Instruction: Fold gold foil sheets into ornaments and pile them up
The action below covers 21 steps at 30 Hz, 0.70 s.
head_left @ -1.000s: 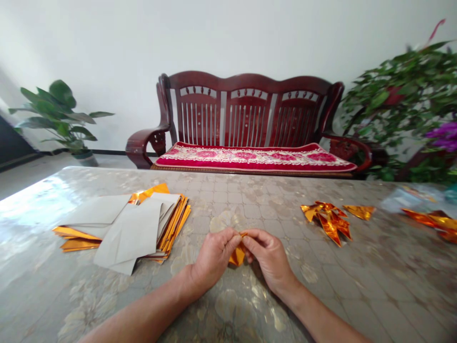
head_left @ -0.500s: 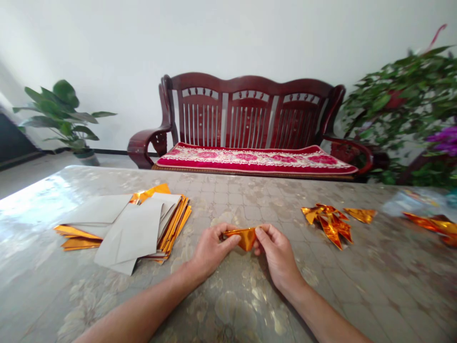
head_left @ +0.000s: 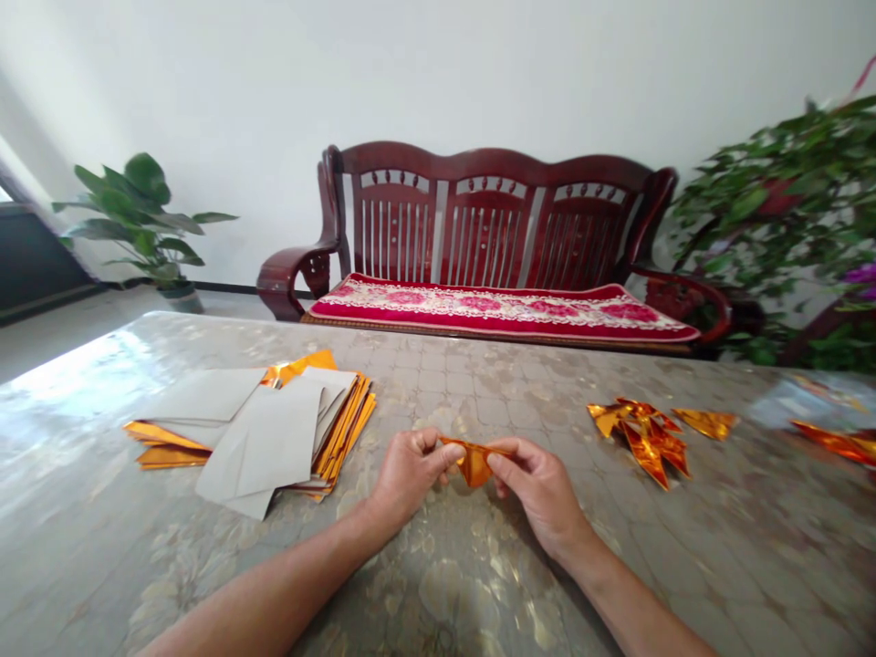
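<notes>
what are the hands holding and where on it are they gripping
Both hands pinch one small folded gold foil paper just above the table: the left hand grips its left tip, the right hand its right end.

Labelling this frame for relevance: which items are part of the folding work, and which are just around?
In use:
gold foil piece, pinched by left hand and right hand
stack of gold sheets
folded gold pieces

Just around:
wooden bench
potted plant

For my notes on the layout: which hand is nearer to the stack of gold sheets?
Left. The left hand is just right of the stack of gold sheets; the right hand lies farther right, both pinching the folded gold paper.
</notes>
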{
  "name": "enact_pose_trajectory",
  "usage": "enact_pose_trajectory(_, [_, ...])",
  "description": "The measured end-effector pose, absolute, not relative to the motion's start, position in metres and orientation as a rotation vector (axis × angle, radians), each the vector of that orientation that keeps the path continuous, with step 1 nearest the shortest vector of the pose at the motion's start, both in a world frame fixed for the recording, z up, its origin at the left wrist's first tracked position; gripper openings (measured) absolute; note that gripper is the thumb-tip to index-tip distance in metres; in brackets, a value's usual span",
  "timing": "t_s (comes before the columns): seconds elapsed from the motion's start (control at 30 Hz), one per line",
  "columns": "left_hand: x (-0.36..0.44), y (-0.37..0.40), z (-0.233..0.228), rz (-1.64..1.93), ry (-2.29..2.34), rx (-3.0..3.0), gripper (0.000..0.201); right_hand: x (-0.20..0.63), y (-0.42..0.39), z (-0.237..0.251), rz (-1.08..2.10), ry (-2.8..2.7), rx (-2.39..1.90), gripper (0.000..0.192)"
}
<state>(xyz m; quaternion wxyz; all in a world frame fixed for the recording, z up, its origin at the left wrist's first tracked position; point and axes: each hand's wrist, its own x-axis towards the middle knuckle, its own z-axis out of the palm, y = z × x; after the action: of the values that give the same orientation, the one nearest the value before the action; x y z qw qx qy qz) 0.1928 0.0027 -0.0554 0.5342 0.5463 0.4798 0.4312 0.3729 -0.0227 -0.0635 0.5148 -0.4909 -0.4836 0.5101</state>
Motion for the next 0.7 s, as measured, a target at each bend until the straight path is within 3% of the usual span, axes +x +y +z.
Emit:
enact_pose_trajectory(0.13, [0.1906, 0.0064, -0.0587, 1.107, 1.111, 1.364, 0.037, 0.3739, -0.0235, -0.0653, 1.268, -1.184, -1.217, 0.035])
enact_pose_trajectory(0.3, [0.1899, 0.0103, -0.0639, 1.218, 1.031, 1.376, 0.019, 0.3744, -0.0236, -0.0654, 1.314, -1.155, -1.223, 0.034])
enact_pose_trajectory(0.43, [0.192, 0.01, -0.0633, 1.286, 1.047, 1.299, 0.024, 0.3745, -0.0237, -0.0657, 1.306, -1.198, -1.208, 0.033])
enact_pose_trajectory(0.7, [0.1923, 0.0073, -0.0561, 1.255, 1.229, 1.45, 0.017, 0.37, -0.026, -0.0618, 1.075, -1.324, -1.27, 0.031])
